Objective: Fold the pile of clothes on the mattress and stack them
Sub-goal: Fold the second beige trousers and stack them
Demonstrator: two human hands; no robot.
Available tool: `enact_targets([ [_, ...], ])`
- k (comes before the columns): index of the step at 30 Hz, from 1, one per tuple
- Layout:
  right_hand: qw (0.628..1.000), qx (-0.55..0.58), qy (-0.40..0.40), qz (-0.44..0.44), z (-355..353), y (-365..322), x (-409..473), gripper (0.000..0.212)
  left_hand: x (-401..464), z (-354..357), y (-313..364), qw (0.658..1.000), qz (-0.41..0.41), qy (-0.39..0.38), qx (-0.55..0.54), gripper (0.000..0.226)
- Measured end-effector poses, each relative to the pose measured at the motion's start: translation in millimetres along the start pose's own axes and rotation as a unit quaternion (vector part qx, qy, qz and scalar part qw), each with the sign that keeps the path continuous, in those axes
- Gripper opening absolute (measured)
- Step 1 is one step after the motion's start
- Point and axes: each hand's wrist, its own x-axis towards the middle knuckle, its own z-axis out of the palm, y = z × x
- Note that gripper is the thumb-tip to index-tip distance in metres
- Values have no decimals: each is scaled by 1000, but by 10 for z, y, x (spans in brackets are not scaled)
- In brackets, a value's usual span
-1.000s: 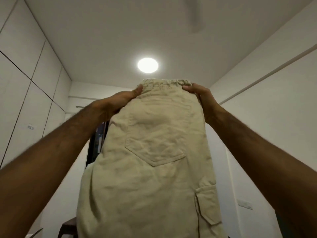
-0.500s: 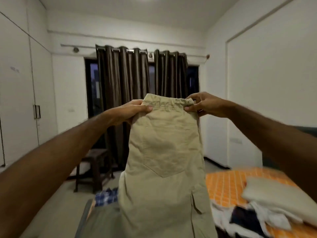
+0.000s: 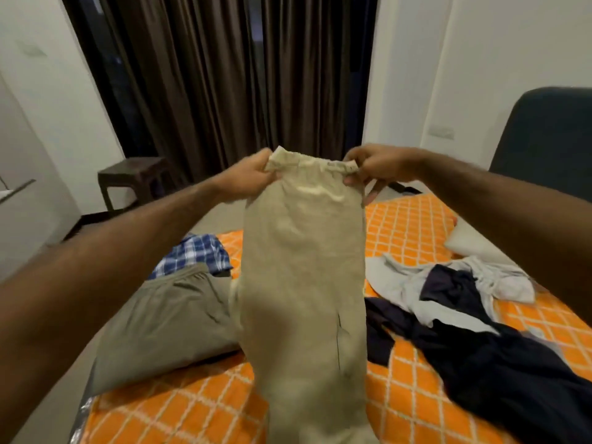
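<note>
Beige cargo trousers [image 3: 304, 283] hang lengthwise in front of me over the orange patterned mattress [image 3: 410, 225]. My left hand [image 3: 248, 181] grips the left end of their waistband and my right hand [image 3: 373, 166] pinches the right end. On the mattress at the left lies an olive-grey garment [image 3: 163, 322] with a blue checked shirt [image 3: 195, 254] behind it. A loose pile of dark navy clothes [image 3: 487, 354] and a light grey garment [image 3: 403, 283] lies at the right.
A white pillow [image 3: 471, 245] lies at the mattress's far right, before a dark headboard [image 3: 544, 139]. A small dark stool [image 3: 134, 177] stands on the floor at the left, in front of dark curtains [image 3: 230, 75]. White wardrobe doors [image 3: 22, 200] line the left wall.
My view and both hands have dropped from the ceiling down to the mattress. The trousers came down with them, still held by the waistband.
</note>
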Motion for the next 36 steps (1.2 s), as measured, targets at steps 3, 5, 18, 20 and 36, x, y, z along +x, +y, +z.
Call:
enact_targets([
  [3, 986, 68, 153, -8, 32, 237, 745, 26, 578, 179, -218, 983, 2, 186, 4, 37],
  [5, 948, 72, 310, 17, 194, 543, 1203, 35, 908, 350, -520, 971, -49, 233, -25, 52],
  [18, 948, 104, 188, 234, 3421, 2713, -736, 53, -1793, 3171, -2267, 969, -229, 69, -61, 85],
  [20, 919, 241, 173, 261, 3512, 2619, -1134, 49, -2129, 3193, -2065, 931, -317, 117, -137, 90],
  [36, 788, 518, -76, 323, 3396, 1677, -3068, 34, -4168, 2745, -707, 782, -373, -94, -491, 36],
])
